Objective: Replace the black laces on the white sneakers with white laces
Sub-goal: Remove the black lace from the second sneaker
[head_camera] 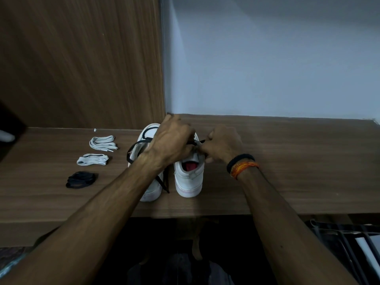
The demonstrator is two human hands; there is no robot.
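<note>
The head view looks down on a wooden shelf (pixel 287 161), closed at the left back by a wooden panel (pixel 82 58) and at the right back by a pale wall (pixel 267 58); the two meet in a corner just behind the hands. The front edge of the shelf runs across the picture below the shoes, and under it all is dark. To the right of the shoes the shelf top is bare wood up to the right border of the picture. To the left lie three bundles, apart from each other: two white laces (pixel 102 142) (pixel 92 159) and one black bundle (pixel 81 179). Two white sneakers stand side by side near the middle, heels toward the front edge: the left shoe (pixel 151 190) is partly covered by the forearm, the right shoe (pixel 189 179) shows a red inside. A loose black lace (pixel 135 145) loops over the left shoe. Both arms reach forward over the front edge. The left hand (pixel 172 140) is curled, back upward, over the right shoe, and seems to pinch a black lace. The right hand (pixel 223 144), also curled, pinches the lace end beside it. The right wrist carries a black band (pixel 240 159) and an orange thread (pixel 244 167).
</note>
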